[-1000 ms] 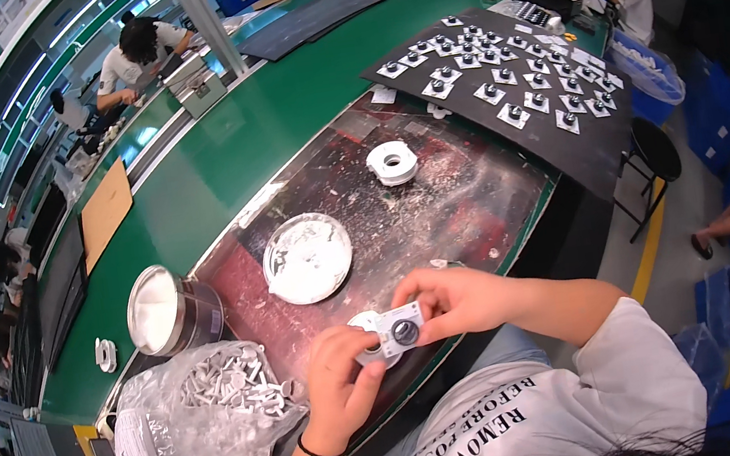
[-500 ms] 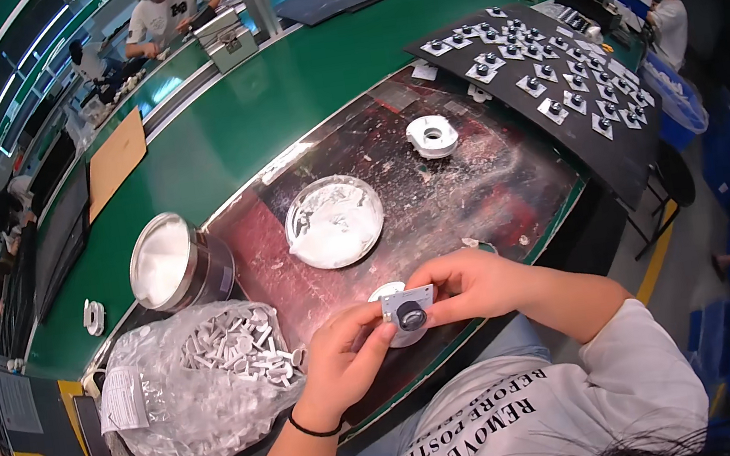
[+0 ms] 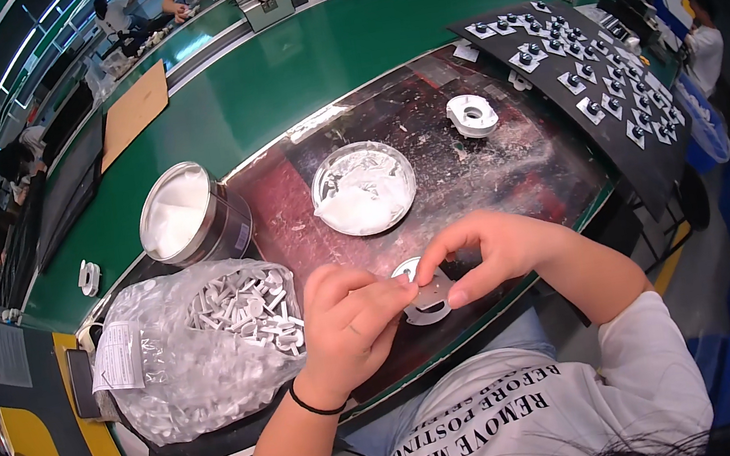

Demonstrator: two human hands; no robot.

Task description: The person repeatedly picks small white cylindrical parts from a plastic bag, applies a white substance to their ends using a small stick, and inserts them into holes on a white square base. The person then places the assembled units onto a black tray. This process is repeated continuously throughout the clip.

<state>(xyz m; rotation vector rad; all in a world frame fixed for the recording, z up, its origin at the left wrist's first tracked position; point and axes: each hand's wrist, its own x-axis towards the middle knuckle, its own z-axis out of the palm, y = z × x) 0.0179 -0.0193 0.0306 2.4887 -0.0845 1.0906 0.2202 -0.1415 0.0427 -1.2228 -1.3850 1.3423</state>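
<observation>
Close to the table's front edge, my left hand (image 3: 353, 325) pinches a small pale plate (image 3: 432, 291) by its left side. Small dark holes show on the plate's upper face, and no black lens is visible on it now. My right hand (image 3: 498, 256) has its index fingertip on the plate's top edge and its thumb at the right side, gripping it. Beneath and around the plate shows a white rounded plastic piece (image 3: 429, 315) with an opening; how the two fit together is partly hidden by my fingers.
A shallow dish (image 3: 363, 188) of white paste and a tin (image 3: 193, 213) of white material stand beyond my hands. Left lies a plastic bag (image 3: 205, 353) of white pins. A white ring-shaped part (image 3: 472, 116) sits farther back. Right, a black board (image 3: 606, 80) carries several lens pieces.
The square plate with its black lens facing up has been turned, so the lens is out of sight. My right fingers have shifted to its top and side. The whole view has swung slightly.
</observation>
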